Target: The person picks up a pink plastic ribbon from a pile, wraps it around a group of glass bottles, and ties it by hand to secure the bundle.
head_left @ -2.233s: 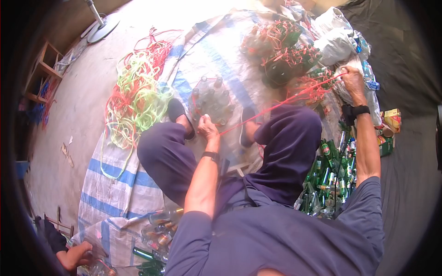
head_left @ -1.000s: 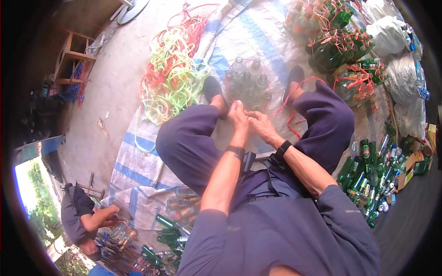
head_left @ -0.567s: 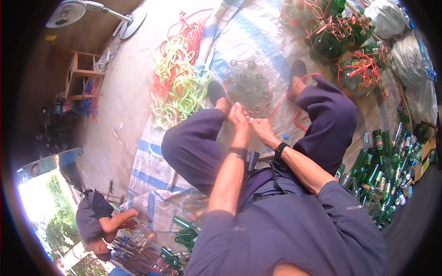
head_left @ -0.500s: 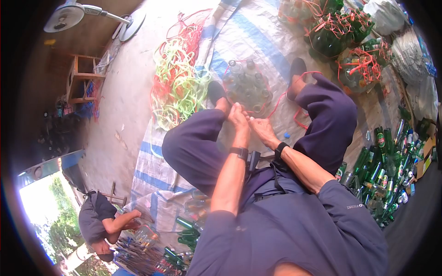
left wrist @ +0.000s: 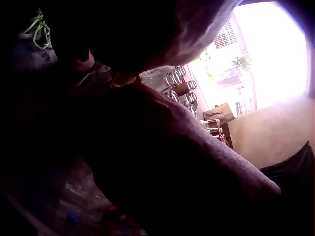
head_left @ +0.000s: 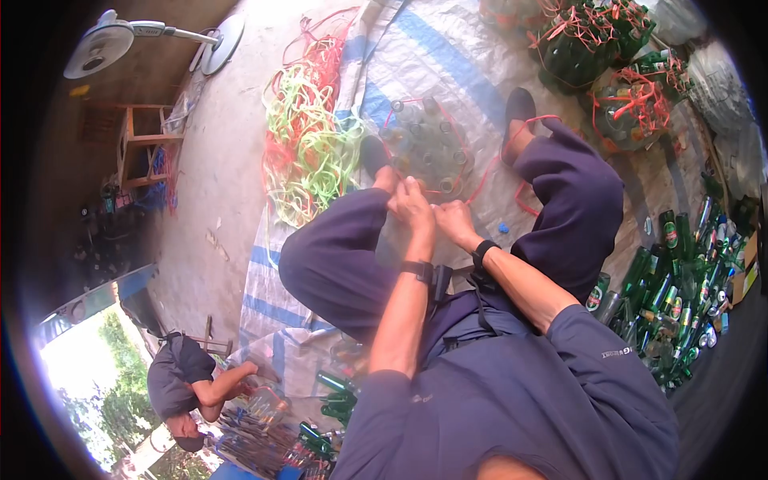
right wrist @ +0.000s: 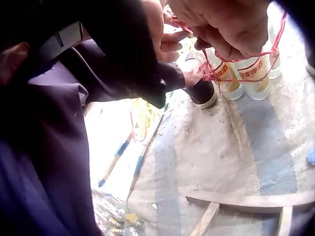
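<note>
A bundle of clear glass bottles (head_left: 428,148) stands upright between the feet, with red plastic twine (head_left: 482,182) looped round it. At the bundle's near edge, my left hand (head_left: 414,208) pinches the twine. Close to its right, my right hand (head_left: 458,224) has curled fingers gripping the same twine. In the right wrist view, the right hand (right wrist: 224,24) hides part of the labelled bottles (right wrist: 253,76), and a knotted bit of twine (right wrist: 209,73) hangs below it. The left wrist view is mostly dark, with the hand's outline filling it.
A heap of green and red twine (head_left: 312,136) lies at the left. Tied green bottles (head_left: 580,52) stand at back right, and loose green bottles (head_left: 672,280) lie at the right. Another person (head_left: 184,384) sits at lower left. A wooden frame (right wrist: 246,200) is near the legs.
The right hand, stretched far right with the twine pulled taut, has come in beside the left hand at the bundle. The twine now hangs slack over the right leg.
</note>
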Available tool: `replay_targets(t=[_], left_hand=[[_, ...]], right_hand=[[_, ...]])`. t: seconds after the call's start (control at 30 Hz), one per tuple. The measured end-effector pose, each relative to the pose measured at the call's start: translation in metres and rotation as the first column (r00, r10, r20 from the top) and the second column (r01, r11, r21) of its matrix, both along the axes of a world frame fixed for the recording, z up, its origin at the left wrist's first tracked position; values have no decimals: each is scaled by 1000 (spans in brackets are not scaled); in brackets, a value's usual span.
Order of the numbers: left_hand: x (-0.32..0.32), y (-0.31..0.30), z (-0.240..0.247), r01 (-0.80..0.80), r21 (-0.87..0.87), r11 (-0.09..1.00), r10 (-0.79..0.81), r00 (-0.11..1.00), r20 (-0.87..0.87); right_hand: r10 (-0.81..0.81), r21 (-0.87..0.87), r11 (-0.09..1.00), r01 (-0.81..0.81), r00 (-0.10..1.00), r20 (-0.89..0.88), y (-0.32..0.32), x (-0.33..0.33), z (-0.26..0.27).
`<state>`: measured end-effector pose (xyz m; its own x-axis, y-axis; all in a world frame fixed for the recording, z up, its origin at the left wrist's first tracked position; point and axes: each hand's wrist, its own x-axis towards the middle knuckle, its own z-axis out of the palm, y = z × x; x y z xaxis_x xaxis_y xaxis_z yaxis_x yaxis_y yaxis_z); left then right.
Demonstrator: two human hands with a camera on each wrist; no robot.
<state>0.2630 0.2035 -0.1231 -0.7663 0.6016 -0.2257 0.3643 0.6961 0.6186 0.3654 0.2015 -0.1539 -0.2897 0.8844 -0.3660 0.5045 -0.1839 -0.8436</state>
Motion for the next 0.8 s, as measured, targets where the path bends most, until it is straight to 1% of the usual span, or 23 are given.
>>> replay_targets(t=[0.03,0.1,0.13,0.17,0.2,0.23,0.27,0.33,0.47,0.53,0.57,0.63,0.67,0.73,0.8], left_hand=[[4,4,4,2,-5,1000,-2,1000,2],[12,14,10,-139,150,979,169,962,-214],[11,18,13,-137,145,980,166,963,-214],[7,23,17,-103,247,963,141,980,-143],[2,28,12,-75,349,934,108,991,-74],[-3,34,5,20,281,959,50,970,-238],[-5,39,-1,23,279,960,46,971,-236],[-6,49,-8,138,257,957,-40,936,-351],[-6,51,-14,113,278,954,-12,939,-343],[-12,53,-16,138,339,930,-10,935,-355],[-13,52,-17,134,335,933,-8,936,-353],[-14,51,-15,170,366,915,-12,917,-398],[-15,51,-14,166,363,917,-9,918,-397],[-18,51,-14,178,372,911,-39,935,-352],[-20,52,-16,186,377,907,-45,934,-354]], right_hand=[[-7,74,997,7,1000,12,0,0,-2],[1,34,999,-1,1000,15,1,2,-3],[11,-3,1000,-11,1000,15,1,3,-3],[9,-6,1000,-9,1000,16,1,2,-2],[12,-63,998,-10,999,37,3,2,-2],[15,-120,993,-8,998,59,4,1,-3],[12,-123,992,-4,998,61,5,0,-3],[35,-176,984,-17,994,100,6,-2,-2],[4,-151,988,7,997,74,2,-1,-2],[44,-98,994,-38,998,55,4,-2,-2],[48,-104,994,-41,997,57,3,-3,-2],[131,-61,990,-125,986,107,2,-3,-1],[136,-64,989,-129,985,107,0,-3,0],[194,106,973,-205,975,112,-3,-3,1],[204,92,972,-215,973,112,-6,-5,-1]])
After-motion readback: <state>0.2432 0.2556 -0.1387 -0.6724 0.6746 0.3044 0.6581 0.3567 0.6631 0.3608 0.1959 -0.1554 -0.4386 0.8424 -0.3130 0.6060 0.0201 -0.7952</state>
